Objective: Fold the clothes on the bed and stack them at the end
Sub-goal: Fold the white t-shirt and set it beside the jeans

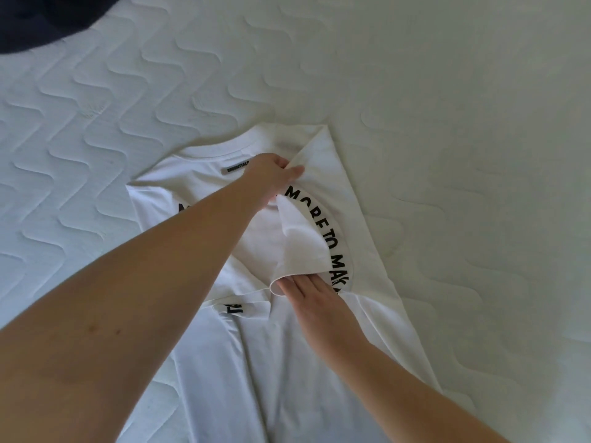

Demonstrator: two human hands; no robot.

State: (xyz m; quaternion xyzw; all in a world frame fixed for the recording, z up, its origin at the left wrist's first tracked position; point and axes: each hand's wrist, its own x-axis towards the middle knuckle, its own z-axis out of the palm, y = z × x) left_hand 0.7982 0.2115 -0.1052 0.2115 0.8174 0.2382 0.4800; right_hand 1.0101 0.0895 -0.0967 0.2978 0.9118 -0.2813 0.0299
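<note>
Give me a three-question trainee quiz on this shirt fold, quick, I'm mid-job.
1. True or false: the white T-shirt lies on the quilted mattress.
2. Which hand pinches the folded-in sleeve near the collar? A) left hand B) right hand
3. Fill in: the object in the far left corner is a ____-coloured cloth.

Key: 1 true; 2 A; 3 dark.
</note>
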